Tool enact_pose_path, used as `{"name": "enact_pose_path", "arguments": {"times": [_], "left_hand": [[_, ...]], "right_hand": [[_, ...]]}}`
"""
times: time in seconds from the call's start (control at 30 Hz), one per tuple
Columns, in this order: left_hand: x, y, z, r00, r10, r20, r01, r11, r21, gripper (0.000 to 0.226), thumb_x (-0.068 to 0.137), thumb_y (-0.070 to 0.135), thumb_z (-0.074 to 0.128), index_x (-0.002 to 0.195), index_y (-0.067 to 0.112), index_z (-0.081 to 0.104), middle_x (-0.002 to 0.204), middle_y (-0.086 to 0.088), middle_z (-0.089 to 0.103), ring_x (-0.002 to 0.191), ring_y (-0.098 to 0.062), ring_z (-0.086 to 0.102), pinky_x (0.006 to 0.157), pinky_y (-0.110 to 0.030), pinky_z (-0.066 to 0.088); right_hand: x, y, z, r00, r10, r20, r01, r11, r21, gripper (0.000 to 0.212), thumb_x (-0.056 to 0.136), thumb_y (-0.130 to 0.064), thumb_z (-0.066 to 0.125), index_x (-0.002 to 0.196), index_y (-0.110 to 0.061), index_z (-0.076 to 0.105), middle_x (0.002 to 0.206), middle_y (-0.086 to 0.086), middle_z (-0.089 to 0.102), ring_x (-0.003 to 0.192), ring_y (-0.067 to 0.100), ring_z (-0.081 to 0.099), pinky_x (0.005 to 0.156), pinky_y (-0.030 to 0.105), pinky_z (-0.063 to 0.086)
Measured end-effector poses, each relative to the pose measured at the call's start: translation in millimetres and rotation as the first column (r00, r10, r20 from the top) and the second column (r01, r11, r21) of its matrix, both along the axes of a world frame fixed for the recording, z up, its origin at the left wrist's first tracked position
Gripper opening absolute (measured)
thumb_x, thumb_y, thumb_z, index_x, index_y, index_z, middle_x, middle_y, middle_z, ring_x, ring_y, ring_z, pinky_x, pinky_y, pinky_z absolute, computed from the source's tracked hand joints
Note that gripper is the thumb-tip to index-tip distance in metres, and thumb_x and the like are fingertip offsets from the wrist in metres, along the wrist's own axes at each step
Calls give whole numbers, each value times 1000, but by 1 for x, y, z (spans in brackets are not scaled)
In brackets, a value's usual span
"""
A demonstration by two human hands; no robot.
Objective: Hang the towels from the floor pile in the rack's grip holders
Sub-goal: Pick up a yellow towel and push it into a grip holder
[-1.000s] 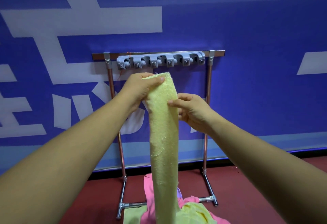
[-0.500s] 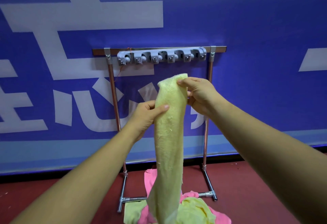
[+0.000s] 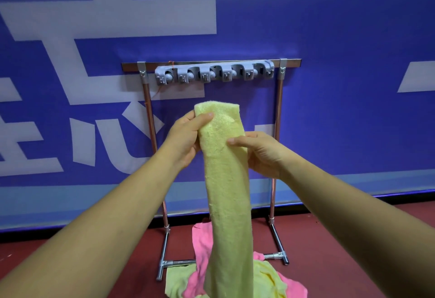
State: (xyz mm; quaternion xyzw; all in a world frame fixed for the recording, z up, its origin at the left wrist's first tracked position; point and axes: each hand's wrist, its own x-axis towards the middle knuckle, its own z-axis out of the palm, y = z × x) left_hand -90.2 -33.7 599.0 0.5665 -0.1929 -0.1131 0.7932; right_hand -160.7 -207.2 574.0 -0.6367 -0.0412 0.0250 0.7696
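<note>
In the head view the yellow towel [image 3: 227, 180] hangs as a long folded strip before the rack [image 3: 279, 114], top end just below the grip holders [image 3: 213, 74], tail dropping in front of the floor pile [image 3: 273, 279] at the rack's foot. The left hand [image 3: 184, 140] pinches its upper left edge with thumb across the front, and the right hand [image 3: 262, 154] grips the right edge slightly lower. It looks light, limp and fluffy, likely to sag and bunch rather than slip, so the folded top end seems the place to hold it.
</note>
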Motion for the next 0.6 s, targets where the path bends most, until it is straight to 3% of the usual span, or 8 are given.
{"name": "enact_pose_path", "arguments": {"times": [0.1, 0.17, 0.23, 0.3, 0.43, 0.53, 0.6], "left_hand": [[1, 3, -1, 1000, 8, -21, -8, 1000, -19, 21, 96, 13, 59, 115, 6, 66, 109, -15, 73, 106, -30, 70, 89, -44, 58], [0, 3, -2, 997, -41, -66, 39, 998, -44, 33, 97, 22, 59, 123, 3, 62, 117, -18, 71, 111, -32, 67, 99, -50, 52], [-5, 3, -5, 983, -155, -103, 157, 987, 16, 57, 90, 42, 62, 130, 2, 59, 124, -19, 67, 117, -32, 64, 102, -49, 50], [-12, 2, -12, 972, -214, -92, 226, 963, 144, 65, 83, 51, 64, 129, 4, 61, 122, -16, 69, 115, -28, 66, 96, -40, 54], [-13, 4, -36, 984, -171, 56, 144, 934, 327, 52, 79, 35, 80, 119, 5, 66, 112, -10, 74, 107, -26, 70, 95, -39, 54], [-13, 6, -43, 990, -72, 117, 28, 939, 343, 26, 84, 20, 77, 106, 9, 71, 101, -6, 77, 98, -23, 72, 84, -33, 57], [-16, 5, -42, 992, -77, 102, 43, 952, 305, 23, 86, 17, 73, 107, 8, 72, 101, -8, 76, 94, -22, 73, 79, -31, 58]], "right_hand": [[1, -1, 3, 997, -52, 53, 53, 998, -25, 30, 88, -9, 69, 113, 9, 67, 102, 16, 74, 88, 23, 70, 80, 30, 57], [0, 2, 7, 990, -104, 91, 108, 994, -35, 18, 90, -6, 68, 104, 4, 71, 98, 14, 75, 86, 23, 70, 81, 31, 56], [1, 6, 13, 980, -162, 117, 164, 986, -7, 15, 90, -7, 69, 103, 1, 72, 100, 17, 74, 89, 26, 70, 88, 37, 55], [3, 8, 19, 970, -208, 126, 208, 978, 13, 18, 89, -9, 71, 104, 1, 72, 101, 18, 74, 90, 27, 69, 90, 41, 54], [6, 4, 28, 948, -285, 142, 285, 958, 23, 17, 87, -11, 74, 100, -1, 73, 89, 13, 73, 76, 22, 69, 70, 33, 57], [5, -1, 30, 936, -316, 154, 322, 947, -16, 24, 88, -16, 75, 106, -1, 73, 90, 9, 74, 74, 18, 70, 58, 26, 54], [7, -4, 28, 932, -324, 162, 336, 941, -49, 22, 89, -18, 74, 105, -4, 73, 90, 7, 74, 76, 17, 70, 57, 25, 52]]}}
